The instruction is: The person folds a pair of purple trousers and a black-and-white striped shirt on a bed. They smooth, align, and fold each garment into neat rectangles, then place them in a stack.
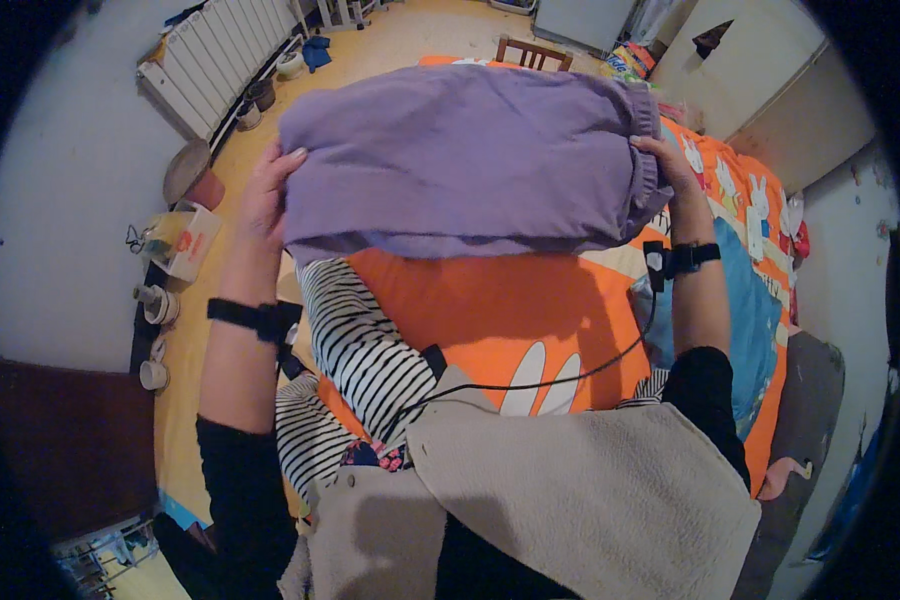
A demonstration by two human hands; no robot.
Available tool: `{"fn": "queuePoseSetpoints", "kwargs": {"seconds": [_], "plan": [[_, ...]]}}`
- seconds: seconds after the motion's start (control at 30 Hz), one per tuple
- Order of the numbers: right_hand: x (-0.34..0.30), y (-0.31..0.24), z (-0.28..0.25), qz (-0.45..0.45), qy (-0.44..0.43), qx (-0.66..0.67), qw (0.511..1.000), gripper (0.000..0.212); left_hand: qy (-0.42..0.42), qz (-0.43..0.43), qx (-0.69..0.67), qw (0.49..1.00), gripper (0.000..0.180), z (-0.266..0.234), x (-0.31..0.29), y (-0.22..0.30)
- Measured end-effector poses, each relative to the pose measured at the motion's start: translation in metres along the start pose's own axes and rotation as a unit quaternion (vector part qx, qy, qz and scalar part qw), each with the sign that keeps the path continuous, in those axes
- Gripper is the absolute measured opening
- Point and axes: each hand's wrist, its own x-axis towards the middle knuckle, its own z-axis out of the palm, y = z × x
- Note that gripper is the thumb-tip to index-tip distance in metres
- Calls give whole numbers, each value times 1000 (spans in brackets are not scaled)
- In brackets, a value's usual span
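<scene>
Gripping, with left fingers (292,161), the plain end, and with right fingers (646,146), the gathered edge of a folded purple soft-cloth garment (460,160). Held outstretched above an orange bedspread (470,310) printed with white rabbits. Seen farther left, along the wall: a round reddish-brown pot (207,191), a white plastic box (198,248) with something yellowish inside, small white pots (153,377) with contents too unclear to tell.

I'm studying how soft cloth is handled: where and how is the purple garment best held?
Grip the purple garment probably by its two short ends, from left and right, as the left hand and right hand do: it is long, spread crosswise, and the gathered band at right offers ridges to pinch.
</scene>
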Motion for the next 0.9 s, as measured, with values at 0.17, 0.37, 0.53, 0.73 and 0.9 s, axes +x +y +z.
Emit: {"fn": "queuePoseSetpoints", "kwargs": {"seconds": [0.17,0.37,0.53,0.73,0.9], "plan": [[52,74,-22,42,223,-334,915,73,228,-140,124,956,57,-41,28,-101],[36,165,25,-161,304,-558,755,63,109,-124,486,858,50,-82,-68,-208],[24,196,73,-187,229,-604,740,57,25,-107,506,855,41,-65,-100,-215],[10,225,78,-186,225,-590,753,50,-29,-170,602,780,38,-32,-97,-209],[15,232,28,-140,318,-452,821,45,-54,-181,616,765,36,-29,-97,-210]]}}
